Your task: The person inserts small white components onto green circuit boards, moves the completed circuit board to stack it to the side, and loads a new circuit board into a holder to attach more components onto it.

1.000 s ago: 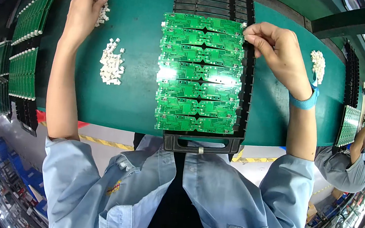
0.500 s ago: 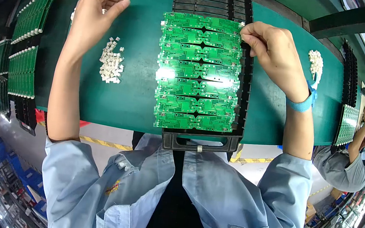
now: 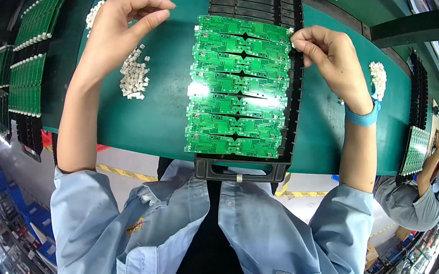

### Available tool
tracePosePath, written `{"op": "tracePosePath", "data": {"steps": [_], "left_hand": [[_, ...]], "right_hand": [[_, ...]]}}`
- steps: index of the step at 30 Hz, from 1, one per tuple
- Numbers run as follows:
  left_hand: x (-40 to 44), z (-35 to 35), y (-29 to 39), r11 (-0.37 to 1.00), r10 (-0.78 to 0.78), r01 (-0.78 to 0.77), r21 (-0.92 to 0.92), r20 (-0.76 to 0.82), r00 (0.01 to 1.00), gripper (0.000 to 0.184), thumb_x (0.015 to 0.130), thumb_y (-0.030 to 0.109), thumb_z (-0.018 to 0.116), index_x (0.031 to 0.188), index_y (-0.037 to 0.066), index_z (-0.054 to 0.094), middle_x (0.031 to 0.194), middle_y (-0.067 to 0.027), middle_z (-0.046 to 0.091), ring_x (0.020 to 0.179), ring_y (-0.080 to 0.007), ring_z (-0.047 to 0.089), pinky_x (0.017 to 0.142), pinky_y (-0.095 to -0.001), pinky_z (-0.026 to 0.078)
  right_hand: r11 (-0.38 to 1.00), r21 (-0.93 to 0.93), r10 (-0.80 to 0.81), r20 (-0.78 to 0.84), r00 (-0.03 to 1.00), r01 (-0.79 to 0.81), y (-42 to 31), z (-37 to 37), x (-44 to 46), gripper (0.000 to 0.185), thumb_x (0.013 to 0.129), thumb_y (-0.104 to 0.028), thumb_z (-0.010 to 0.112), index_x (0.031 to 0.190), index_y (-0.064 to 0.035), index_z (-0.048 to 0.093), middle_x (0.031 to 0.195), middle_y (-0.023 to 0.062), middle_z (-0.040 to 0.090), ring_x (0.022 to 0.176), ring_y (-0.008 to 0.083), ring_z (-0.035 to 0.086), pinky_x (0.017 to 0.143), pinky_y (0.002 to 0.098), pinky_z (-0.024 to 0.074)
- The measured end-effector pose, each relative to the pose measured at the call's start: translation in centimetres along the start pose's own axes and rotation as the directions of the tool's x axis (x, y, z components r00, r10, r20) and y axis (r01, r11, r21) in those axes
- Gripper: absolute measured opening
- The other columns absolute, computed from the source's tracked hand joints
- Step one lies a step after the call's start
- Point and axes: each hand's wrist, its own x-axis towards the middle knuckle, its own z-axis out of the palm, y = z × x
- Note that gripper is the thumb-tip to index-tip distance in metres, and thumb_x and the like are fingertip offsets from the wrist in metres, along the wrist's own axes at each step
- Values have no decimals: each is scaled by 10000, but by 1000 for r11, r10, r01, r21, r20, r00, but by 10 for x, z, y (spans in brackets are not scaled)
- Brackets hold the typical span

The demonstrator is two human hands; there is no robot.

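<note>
A panel of green circuit boards (image 3: 240, 87) lies in a black slotted carrier (image 3: 292, 113) in front of me. At its upper right corner my right hand (image 3: 332, 60) is closed in a pinch on a small white connector (image 3: 293, 45). Another white connector (image 3: 290, 30) sits on that corner of the top board. The panel's upper left corner also bears a white connector (image 3: 196, 27). My left hand (image 3: 116, 29) hovers left of the panel, thumb and forefinger curled towards each other; anything between them is too small to make out.
Loose white connectors form a pile (image 3: 135, 73) below my left hand, a second pile (image 3: 95, 12) behind it and a third pile (image 3: 377, 80) on the right. Stacked board panels (image 3: 28, 84) stand at far left. A co-worker (image 3: 416, 201) sits at far right.
My left hand has moved right towards the panel, uncovering more of the pile behind it. My right hand has shifted only slightly at the upper right corner.
</note>
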Motion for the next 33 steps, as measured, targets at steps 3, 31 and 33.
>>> {"op": "tracePosePath", "data": {"steps": [3,31,33], "left_hand": [[-2,2,1,1000,1,-1,-12,4,1000,138,837,37,616,940,-30,678,774,-21,645,662,-67,520,611,-181,415],[-8,8,-4,861,-119,186,-474,168,979,198,831,29,644,1012,-47,673,840,-99,671,739,-110,593,691,-190,477],[-6,9,-3,853,-96,188,-488,207,974,189,830,37,651,998,-46,678,841,-98,671,736,-112,593,692,-195,478]], "right_hand": [[999,-46,-14,10,1000,14,-1,-1,0,81,850,-11,571,859,38,634,706,31,597,554,91,488,514,210,398],[936,-261,97,-452,887,-235,74,-84,-72,153,857,-108,638,941,15,678,696,25,612,555,77,468,506,197,365],[936,-213,136,-518,845,-281,93,-96,-89,153,856,-110,638,932,16,679,690,23,609,552,77,470,508,199,374]]}}
